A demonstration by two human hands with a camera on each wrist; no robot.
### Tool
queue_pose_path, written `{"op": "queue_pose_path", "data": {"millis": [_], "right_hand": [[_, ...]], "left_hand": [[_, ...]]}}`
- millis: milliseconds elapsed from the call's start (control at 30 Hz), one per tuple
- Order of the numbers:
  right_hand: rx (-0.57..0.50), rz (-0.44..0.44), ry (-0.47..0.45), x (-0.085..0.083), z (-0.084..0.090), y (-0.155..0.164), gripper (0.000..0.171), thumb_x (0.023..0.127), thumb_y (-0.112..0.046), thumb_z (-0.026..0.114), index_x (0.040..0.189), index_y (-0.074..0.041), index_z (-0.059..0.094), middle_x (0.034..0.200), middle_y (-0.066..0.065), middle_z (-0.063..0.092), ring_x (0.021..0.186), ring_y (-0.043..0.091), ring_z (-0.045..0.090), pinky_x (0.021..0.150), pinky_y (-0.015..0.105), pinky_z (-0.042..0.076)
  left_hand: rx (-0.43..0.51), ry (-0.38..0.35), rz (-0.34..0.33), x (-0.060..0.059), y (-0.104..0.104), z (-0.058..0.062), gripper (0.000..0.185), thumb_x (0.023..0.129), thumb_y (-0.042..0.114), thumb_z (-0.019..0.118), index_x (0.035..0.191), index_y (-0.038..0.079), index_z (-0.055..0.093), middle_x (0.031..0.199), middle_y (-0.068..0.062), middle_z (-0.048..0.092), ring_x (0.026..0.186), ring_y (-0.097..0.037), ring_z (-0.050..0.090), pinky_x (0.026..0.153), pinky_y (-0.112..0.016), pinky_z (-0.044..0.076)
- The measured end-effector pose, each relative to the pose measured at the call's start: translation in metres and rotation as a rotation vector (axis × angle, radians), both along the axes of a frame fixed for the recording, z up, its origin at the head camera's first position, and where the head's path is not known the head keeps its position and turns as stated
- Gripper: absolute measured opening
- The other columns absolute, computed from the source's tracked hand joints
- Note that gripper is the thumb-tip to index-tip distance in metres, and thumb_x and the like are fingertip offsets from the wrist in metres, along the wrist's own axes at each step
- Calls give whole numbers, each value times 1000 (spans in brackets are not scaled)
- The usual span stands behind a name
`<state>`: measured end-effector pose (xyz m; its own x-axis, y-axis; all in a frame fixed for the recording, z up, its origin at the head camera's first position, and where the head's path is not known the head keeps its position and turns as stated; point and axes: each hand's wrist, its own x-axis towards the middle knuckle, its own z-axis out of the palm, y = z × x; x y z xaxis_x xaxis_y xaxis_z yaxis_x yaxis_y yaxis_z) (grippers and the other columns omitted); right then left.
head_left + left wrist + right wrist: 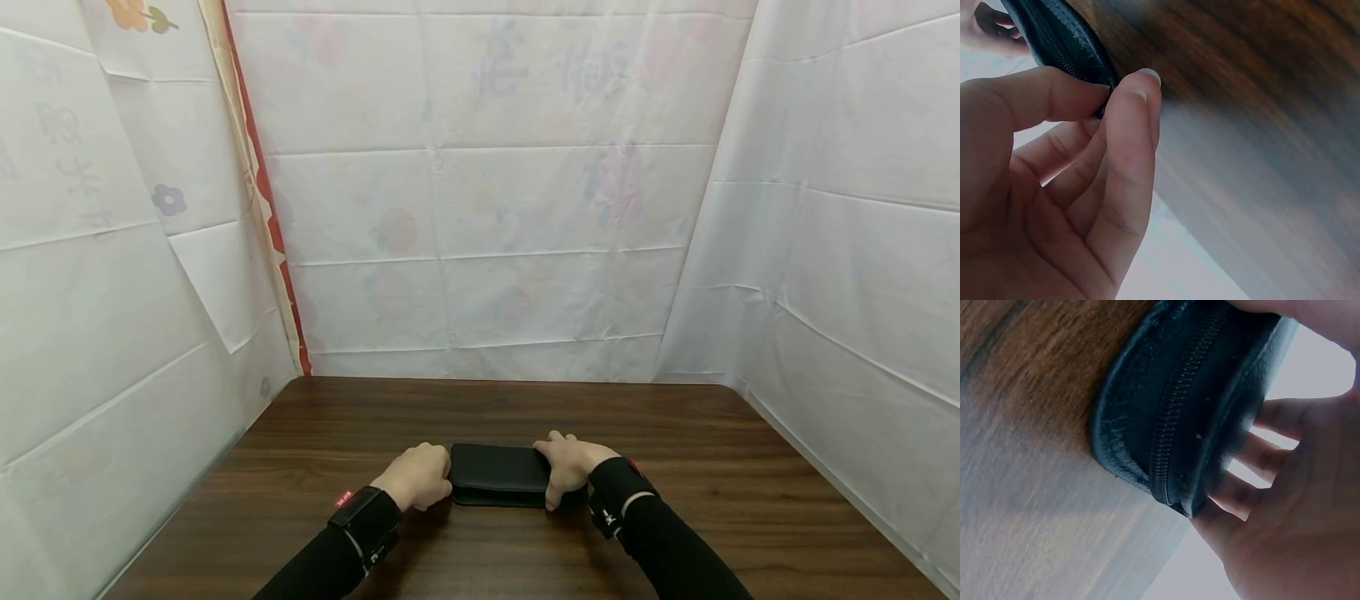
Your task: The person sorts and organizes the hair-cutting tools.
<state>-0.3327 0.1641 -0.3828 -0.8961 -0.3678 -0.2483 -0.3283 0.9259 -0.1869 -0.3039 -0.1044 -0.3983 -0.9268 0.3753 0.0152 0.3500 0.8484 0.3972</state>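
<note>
A flat black zippered case point(498, 468) lies lengthwise on the wooden table, between both hands. At its left end, my left hand point(418, 477) pinches the case's corner with thumb and forefinger; whatever lies between those fingertips is hidden. Along the case's side, the left wrist view shows a zipper point(1054, 47) running toward the pinch. My right hand point(570, 465) grips the right end, its thumb on the near side and its fingers spread over the top. Closed zipper teeth point(1172, 412) show along that end in the right wrist view.
The dark brown wooden table point(495, 408) reaches back to a white sheet wall point(480, 250). Similar white sheets hang at the left point(112, 333) and right point(847, 292). A red and cream strip point(262, 183) runs down the back left corner.
</note>
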Motion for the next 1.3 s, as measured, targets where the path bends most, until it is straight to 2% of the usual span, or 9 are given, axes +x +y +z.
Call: {"op": "queue_pose_path", "data": {"millis": [200,433,700,900,1167,1300], "right_hand": [[4,1,-1,1,-1,0,88,75,-23,91,150,-9,48,134,10,48,121,34,48,96,51,45],[7,-8,9,0,-2,-1,87,73,-23,92,148,-11,50,134,10,49,119,33,49,94,51,46],[7,-8,3,-1,-3,0,88,74,-23,92,149,-11,49,135,9,48,121,33,48,94,51,46],[0,-7,-4,-2,-4,1,89,74,-24,92,150,-11,48,136,9,48,122,32,48,94,50,45],[-14,-8,-8,-2,-4,3,90,74,-25,91,151,-12,47,138,9,47,125,33,47,95,52,45],[-8,-7,-9,-2,-2,4,90,74,-25,92,151,-12,47,139,10,47,126,34,47,96,53,45]], "left_hand": [[-7,-3,-7,1,-1,0,3,90,4,71,89,2,69,70,-3,58,50,-14,58,53,-31,46],[-15,14,-7,1,-1,-1,12,90,3,70,80,6,66,64,-3,56,47,-14,57,50,-29,44],[-4,-2,6,-2,-1,-3,8,91,3,70,83,5,66,68,-3,57,48,-13,58,49,-28,47],[-13,11,-3,-3,-1,-3,16,90,2,69,76,8,63,64,-2,56,46,-13,58,51,-29,46],[-6,-21,-5,-3,-2,-1,21,90,2,68,73,9,60,60,-2,57,46,-13,59,49,-28,45],[-7,-12,-13,-6,-2,-2,23,90,2,67,70,10,59,56,-2,56,45,-13,59,48,-26,41]]}}
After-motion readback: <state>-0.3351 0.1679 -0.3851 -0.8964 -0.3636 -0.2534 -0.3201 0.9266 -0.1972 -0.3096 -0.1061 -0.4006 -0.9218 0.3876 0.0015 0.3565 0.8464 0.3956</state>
